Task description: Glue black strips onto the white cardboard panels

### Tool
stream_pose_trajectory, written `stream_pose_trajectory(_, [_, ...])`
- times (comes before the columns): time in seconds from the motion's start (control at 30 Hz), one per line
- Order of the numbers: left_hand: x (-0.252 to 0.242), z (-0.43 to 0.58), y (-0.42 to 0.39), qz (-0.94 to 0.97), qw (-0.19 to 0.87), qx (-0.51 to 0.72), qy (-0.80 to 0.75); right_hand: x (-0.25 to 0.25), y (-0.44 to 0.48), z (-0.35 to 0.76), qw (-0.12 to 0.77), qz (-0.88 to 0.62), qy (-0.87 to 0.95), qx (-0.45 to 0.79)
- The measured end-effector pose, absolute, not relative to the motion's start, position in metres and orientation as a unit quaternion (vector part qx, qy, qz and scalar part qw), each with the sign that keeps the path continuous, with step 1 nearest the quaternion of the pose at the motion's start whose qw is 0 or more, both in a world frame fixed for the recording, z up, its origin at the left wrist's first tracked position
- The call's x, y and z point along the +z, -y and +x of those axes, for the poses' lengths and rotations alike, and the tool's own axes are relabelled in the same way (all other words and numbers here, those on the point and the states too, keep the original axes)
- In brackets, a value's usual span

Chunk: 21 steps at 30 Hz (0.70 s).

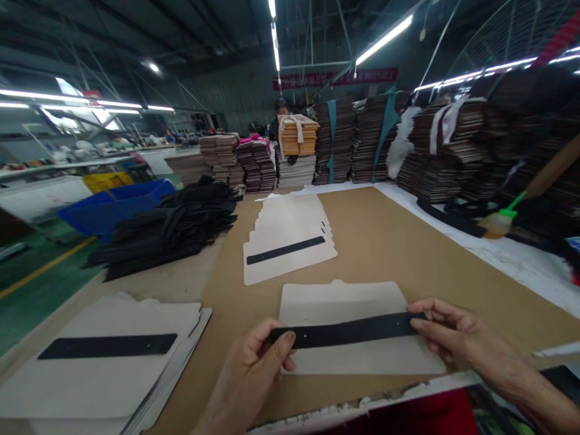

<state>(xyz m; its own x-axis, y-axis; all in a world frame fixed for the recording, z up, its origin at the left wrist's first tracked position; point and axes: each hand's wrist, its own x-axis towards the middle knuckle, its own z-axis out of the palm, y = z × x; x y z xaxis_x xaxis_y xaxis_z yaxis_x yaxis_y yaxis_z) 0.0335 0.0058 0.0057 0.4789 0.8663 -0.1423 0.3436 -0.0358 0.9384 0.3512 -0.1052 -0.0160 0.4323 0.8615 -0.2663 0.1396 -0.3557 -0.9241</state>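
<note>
A black fabric strip [351, 332] with small holes is stretched between my two hands, over a pale flat panel [344, 297] near the table's front edge. My left hand [263, 356] pinches the strip's left end between thumb and fingers. Its right end is pinched by my right hand [448, 332]. Whether the strip's middle touches the panel, I cannot tell. To the left lies a stack of pale panels [99, 386], the top one bearing a black strip [109, 346]. Farther back, overlapping pale panels [290, 220] fan out, with another black strip [285, 250] on the front one.
A heap of black fabric strips [167, 223] lies at the table's left, beside a blue bin [118, 202]. Tall stacks of dark pieces [333, 142] line the back. At right is a bottle with a green nozzle [498, 222]. Brown board [362, 235] covers the table.
</note>
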Motion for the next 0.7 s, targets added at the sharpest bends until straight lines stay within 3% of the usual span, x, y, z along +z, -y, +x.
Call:
stream_pose_trajectory(0.13, [-0.015, 0.028, -0.01, 0.707, 0.453, 0.239, -0.488, -0.034, 0.113, 0.351, 0.404, -0.725, 0.378, 0.41])
stream_pose_trajectory(0.47, [-0.027, 0.026, -0.018, 0.718, 0.431, 0.246, -0.488, -0.043, 0.108, 0.357, 0.348, -0.772, 0.449, 0.286])
stream_pose_trajectory(0.7, [-0.031, 0.035, -0.021, 0.708, 0.43, 0.237, -0.508, -0.04, 0.092, 0.358, 0.351, -0.788, 0.427, 0.27])
